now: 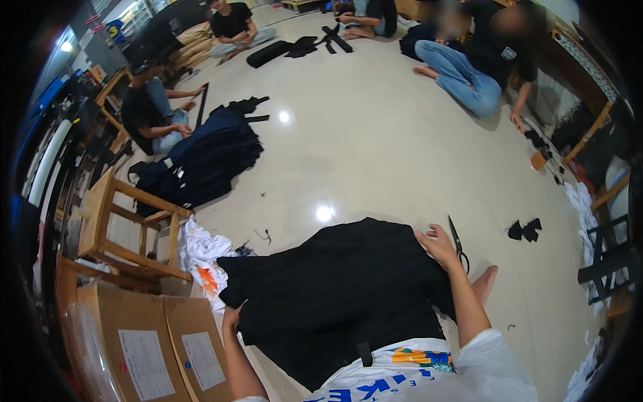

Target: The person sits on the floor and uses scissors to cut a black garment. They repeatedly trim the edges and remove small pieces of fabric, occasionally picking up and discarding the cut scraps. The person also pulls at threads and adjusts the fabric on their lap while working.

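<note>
A pale, glossy floor [375, 141] spreads across the view, with several people [469, 80] seated around it. In the foreground a wide black cloth [335, 288] lies across the person's lap and the floor in front, between the two hands. A dark blue pile of fabric [207, 157] sits farther off to the left. Nearer, a wooden stool [137, 228] stands beyond two brown cardboard boxes [127, 305], each bearing a white sheet. Beside the stool, white fabric [197, 248] with an orange patch lies bunched. The right hand [439, 248] is at the black cloth's upper right edge, fingers parted and slightly bent; whether they pinch it cannot be told. The left hand [232, 319] reaches its left edge, which hides the fingers, so their grip cannot be told. Black-handled scissors [457, 239] lie just beside the right hand; small black scraps [530, 230] lie farther right.
</note>
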Tool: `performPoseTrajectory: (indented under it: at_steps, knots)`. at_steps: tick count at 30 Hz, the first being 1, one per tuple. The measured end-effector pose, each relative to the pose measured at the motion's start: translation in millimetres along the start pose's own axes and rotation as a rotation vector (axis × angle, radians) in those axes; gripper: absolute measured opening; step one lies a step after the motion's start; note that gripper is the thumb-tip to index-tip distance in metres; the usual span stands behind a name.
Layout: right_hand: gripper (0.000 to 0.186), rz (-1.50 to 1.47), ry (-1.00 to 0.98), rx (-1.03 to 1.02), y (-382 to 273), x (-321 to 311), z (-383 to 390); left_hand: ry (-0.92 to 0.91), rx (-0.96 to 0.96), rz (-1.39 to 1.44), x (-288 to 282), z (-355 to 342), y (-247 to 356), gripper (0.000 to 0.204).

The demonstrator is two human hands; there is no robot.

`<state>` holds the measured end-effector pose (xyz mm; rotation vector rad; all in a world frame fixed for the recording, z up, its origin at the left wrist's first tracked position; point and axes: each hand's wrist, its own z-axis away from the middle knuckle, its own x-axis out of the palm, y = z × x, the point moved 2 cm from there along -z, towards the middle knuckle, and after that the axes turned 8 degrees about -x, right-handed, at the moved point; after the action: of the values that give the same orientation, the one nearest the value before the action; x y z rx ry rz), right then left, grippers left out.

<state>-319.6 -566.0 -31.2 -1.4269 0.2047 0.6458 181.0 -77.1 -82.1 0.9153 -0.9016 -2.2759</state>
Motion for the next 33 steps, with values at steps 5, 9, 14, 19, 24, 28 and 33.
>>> performPoseTrajectory:
  at_steps: [5, 9, 14, 19, 24, 28, 33]
  knots:
    - [0.055, -0.101, -0.596, 0.099, -67, 79, -53, 0.164, -0.197, -0.099, -3, 38, 76, 0.051]
    - [0.019, -0.16, -0.486, -0.287, -92, 83, -53, 0.519, 0.151, -0.588, -21, 68, 133, 0.045]
    - [0.027, 0.128, -0.204, -0.548, -96, 87, -18, 0.657, 0.25, -0.6, -21, 102, 180, 0.04]
    - [0.034, 0.214, -0.468, -0.486, -114, 85, -15, 0.626, 0.419, -0.437, -15, 156, 242, 0.035]
    - [0.021, -0.8, -0.402, -0.291, -136, 63, -3, 0.501, 0.585, -0.188, -21, 201, 301, 0.025]
    - [0.03, -1.458, -0.245, -0.194, -148, 13, 15, 0.44, 0.651, 0.027, -21, 212, 352, 0.03]
    - [0.041, -1.578, -0.199, -0.189, -179, -57, 17, 0.337, 0.704, 0.028, -3, 193, 446, 0.053]
